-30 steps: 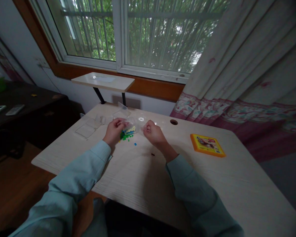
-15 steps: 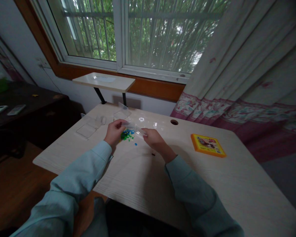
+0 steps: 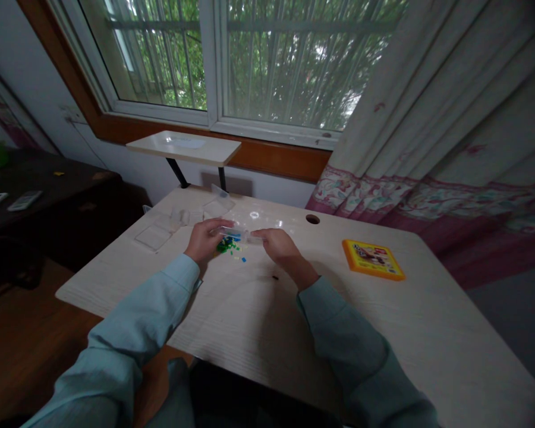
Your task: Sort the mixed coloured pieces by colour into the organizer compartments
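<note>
My left hand (image 3: 204, 239) and my right hand (image 3: 277, 244) both pinch a clear plastic bag (image 3: 238, 233), one at each end, holding it flat just above the table (image 3: 258, 321). Small green, blue and yellow pieces (image 3: 230, 245) lie in a little heap on the table under the bag, between my hands. A single blue piece (image 3: 244, 260) lies a little nearer to me. A tiny dark piece (image 3: 275, 277) rests beside my right wrist.
A yellow flat box (image 3: 371, 260) lies on the table to the right. Clear plastic lids or trays (image 3: 154, 236) sit at the far left of the table. A small white shelf (image 3: 183, 147) stands behind. A dark cabinet (image 3: 49, 196) with remotes is at left.
The bag was bunched and upright between my fists a second ago. Now it is stretched out flat and lower, and more coloured pieces lie on the table beneath it.
</note>
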The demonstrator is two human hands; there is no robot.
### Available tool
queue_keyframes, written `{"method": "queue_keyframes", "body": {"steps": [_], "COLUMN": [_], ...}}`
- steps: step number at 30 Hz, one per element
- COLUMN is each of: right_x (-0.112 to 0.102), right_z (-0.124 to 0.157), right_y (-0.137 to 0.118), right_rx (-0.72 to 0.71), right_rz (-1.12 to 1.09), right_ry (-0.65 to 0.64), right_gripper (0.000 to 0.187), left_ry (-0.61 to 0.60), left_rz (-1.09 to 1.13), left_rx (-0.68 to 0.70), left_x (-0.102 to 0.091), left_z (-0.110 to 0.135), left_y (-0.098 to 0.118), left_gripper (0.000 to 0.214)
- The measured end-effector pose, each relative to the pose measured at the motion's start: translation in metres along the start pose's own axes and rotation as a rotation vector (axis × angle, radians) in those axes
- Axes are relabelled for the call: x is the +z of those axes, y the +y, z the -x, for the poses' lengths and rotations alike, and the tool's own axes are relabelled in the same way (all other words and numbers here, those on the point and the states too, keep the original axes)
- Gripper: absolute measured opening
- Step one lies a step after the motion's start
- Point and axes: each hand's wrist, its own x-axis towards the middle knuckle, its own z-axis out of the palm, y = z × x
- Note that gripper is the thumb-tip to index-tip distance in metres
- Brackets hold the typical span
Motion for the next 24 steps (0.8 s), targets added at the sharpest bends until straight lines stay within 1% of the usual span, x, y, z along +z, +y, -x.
{"method": "queue_keyframes", "body": {"steps": [2,4,6,7,9,11,13,15,17,20,24], "right_x": [-0.003,-0.006,-0.009,-0.011,-0.015,-0.02,-0.026,-0.032,-0.038,-0.041,-0.04], "right_z": [0.0,0.0,0.0,0.0,-0.001,-0.001,-0.001,0.0,0.0,0.001,0.0], "right_y": [0.0,-0.001,0.0,0.001,0.005,0.015,0.027,0.039,0.047,0.052,0.048], "right_rx": [-0.012,-0.003,0.032,0.054,0.09,0.129,0.17,0.202,0.222,0.232,0.21], "right_rz": [-0.05,-0.115,-0.168,-0.188,-0.228,-0.271,-0.316,-0.349,-0.375,-0.403,-0.424], "right_ry": [0.051,0.128,0.203,0.238,0.31,0.389,0.453,0.487,0.503,0.504,0.487], "right_gripper": [0.047,0.037,0.027,0.023,0.019,0.018,0.018,0.019,0.02,0.02,0.018], "left_ry": [0.054,0.083,0.044,0.0,-0.109,-0.235,-0.376,-0.49,-0.535,-0.545,-0.519], "left_rz": [-0.02,-0.013,0.029,0.052,0.055,-0.045,-0.209,-0.356,-0.453,-0.521,-0.535], "left_rx": [-0.017,-0.043,-0.041,-0.032,-0.019,-0.001,0.053,0.126,0.176,0.222,0.259], "left_x": [0.0,0.001,0.004,0.006,0.008,0.01,0.012,0.014,0.017,0.022,0.027], "left_z": [0.0,-0.001,-0.001,-0.001,0.0,0.002,0.005,0.009,0.012,0.015,0.017], "left_y": [0.002,0.001,-0.001,-0.004,-0.011,-0.019,-0.026,-0.03,-0.031,-0.028,-0.021], "left_gripper": [0.021,0.024,0.031,0.039,0.061,0.083,0.095,0.095,0.089,0.08,0.062]}}
